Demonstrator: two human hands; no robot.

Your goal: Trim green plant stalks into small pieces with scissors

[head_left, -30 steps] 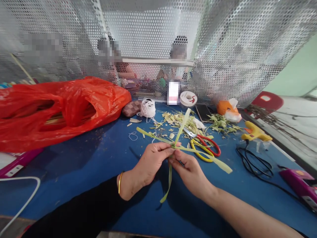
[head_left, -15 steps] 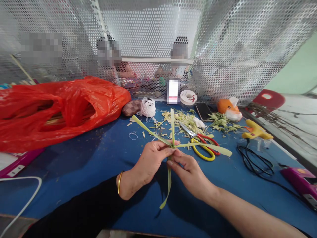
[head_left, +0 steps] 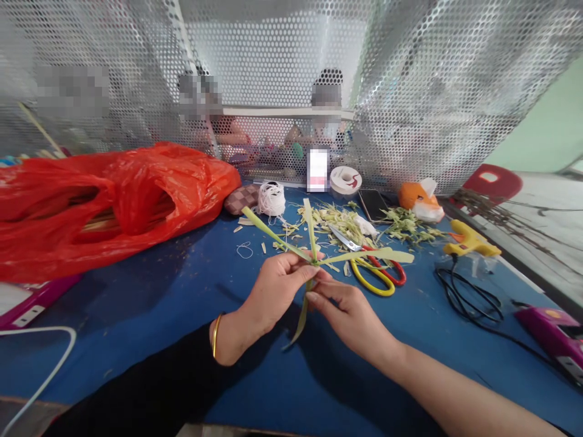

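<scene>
Several flat pale-green leaf strips (head_left: 310,229) meet at a small woven knot and fan out left, up, right and down. My left hand (head_left: 281,287) pinches the knot between thumb and fingers from the left side. Just below it, my right hand (head_left: 347,306) grips the strip that hangs downward, thumb against fingers. Both hands are close together above the blue table (head_left: 268,388). Beyond the right-hand strip lie scissors (head_left: 374,276) with one red and one yellow handle, their blades slightly apart. The knot's underside is hidden by my fingers.
Leaf scraps (head_left: 339,220) litter the table behind my hands, near a white string ball (head_left: 272,199) and a ribbon spool (head_left: 345,181). A red plastic bag (head_left: 182,176) fills the left. At right are a yellow glue gun (head_left: 471,240), its black cord and a purple power strip (head_left: 549,334).
Both hands have shifted slightly left with the strips. The upright strip now leans left, the right-hand strip tilts up more, and the lower strip's tip has risen and swung left.
</scene>
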